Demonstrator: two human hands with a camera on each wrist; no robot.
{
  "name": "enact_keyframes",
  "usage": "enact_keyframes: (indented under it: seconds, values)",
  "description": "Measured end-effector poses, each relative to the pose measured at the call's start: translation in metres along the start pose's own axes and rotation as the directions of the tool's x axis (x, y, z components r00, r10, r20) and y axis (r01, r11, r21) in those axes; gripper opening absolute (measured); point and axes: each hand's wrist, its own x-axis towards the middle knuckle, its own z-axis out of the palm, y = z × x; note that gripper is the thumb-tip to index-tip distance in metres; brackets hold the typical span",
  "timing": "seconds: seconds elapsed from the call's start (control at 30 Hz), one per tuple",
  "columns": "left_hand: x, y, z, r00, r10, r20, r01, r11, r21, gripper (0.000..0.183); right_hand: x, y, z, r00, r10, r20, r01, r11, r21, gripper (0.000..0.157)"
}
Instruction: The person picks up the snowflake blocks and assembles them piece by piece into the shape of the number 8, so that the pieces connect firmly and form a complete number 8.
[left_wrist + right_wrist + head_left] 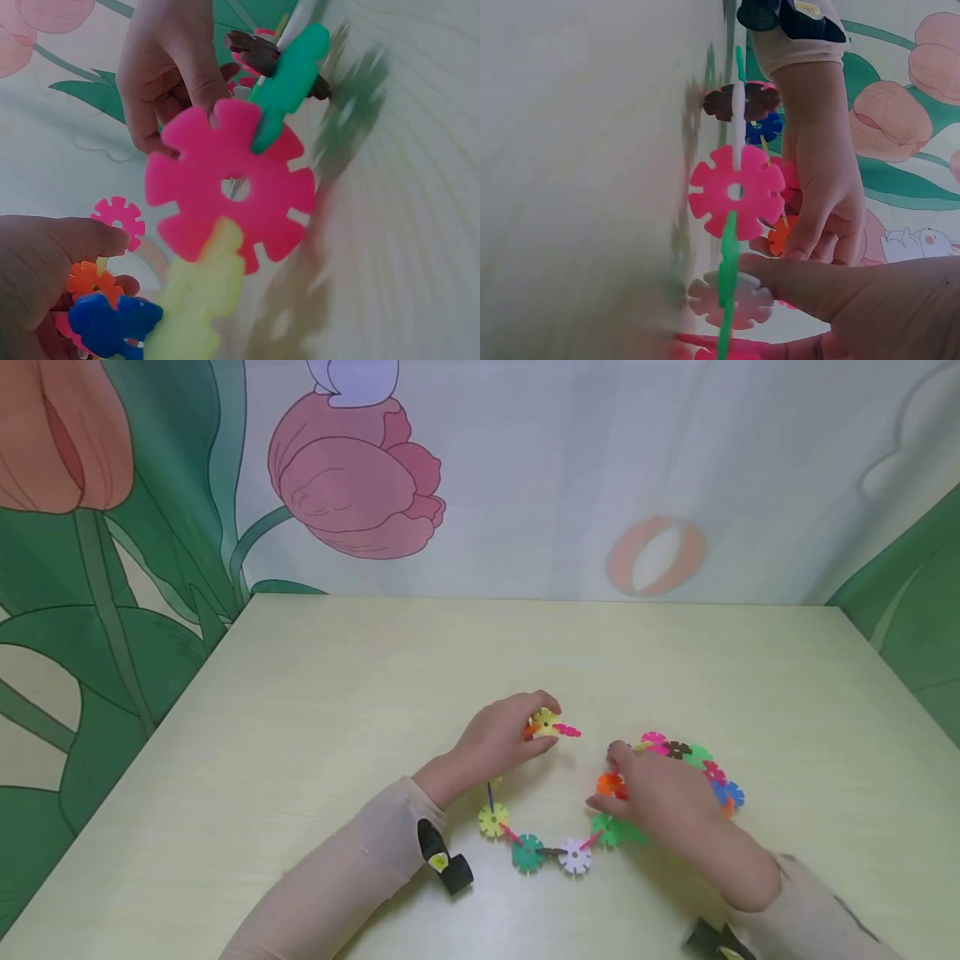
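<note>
A chain of notched plastic snowflake discs, slotted edge to edge, lies curved on the table. My left hand pinches its left end by a yellow disc, slightly above the table. From that disc a pink disc sticks out toward the right hand. An orange disc shows by the left fingers in the right wrist view. Across a small gap, my right hand grips the chain's other part beside an orange-red disc. A whitish disc shows at its fingers; the palm hides several links.
Between the hands, the chain dips toward me through yellow, teal, lilac and green discs. Beyond the right hand it curves on to a blue disc. The pale table ends at a flower-printed curtain.
</note>
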Motion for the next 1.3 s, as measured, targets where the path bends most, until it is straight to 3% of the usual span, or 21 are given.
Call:
enact_keyframes:
  seconds: [0.1,0.5,0.67,0.8,1.0,1.3]
  values:
    - [0.000,0.000,0.000,1.000,-0.004,0.020,0.004,1.000,-0.003,0.037,0.002,-0.001,0.001,1.000,-0.012,0.027,0.012,1.000,-0.004,0.055]
    - [0.000,0.000,0.002,0.996,-0.049,0.079,0.051,0.999,-0.018,0.036,0.011,0.005,0.004,0.997,-0.061,-0.037,0.063,0.997,0.035,0.056]
    - [-0.003,-0.001,0.004,0.994,-0.070,0.087,0.074,0.996,-0.044,0.037,0.016,0.007,0.004,0.998,-0.064,-0.026,0.065,0.996,0.058,0.059]
    - [-0.006,-0.004,0.006,0.996,-0.049,0.077,0.055,0.996,-0.070,0.035,0.021,0.010,0.005,0.996,-0.076,-0.037,0.079,0.993,0.090,0.062]
    - [-0.009,-0.004,0.009,0.998,-0.002,0.062,0.004,0.999,-0.044,0.029,0.028,0.017,0.005,0.989,-0.123,-0.086,0.133,0.983,0.124,0.051]
    - [-0.008,-0.001,0.013,0.996,-0.034,0.088,0.036,0.999,-0.020,0.024,0.037,0.023,0.007,0.965,-0.228,-0.129,0.244,0.961,0.127,0.037]
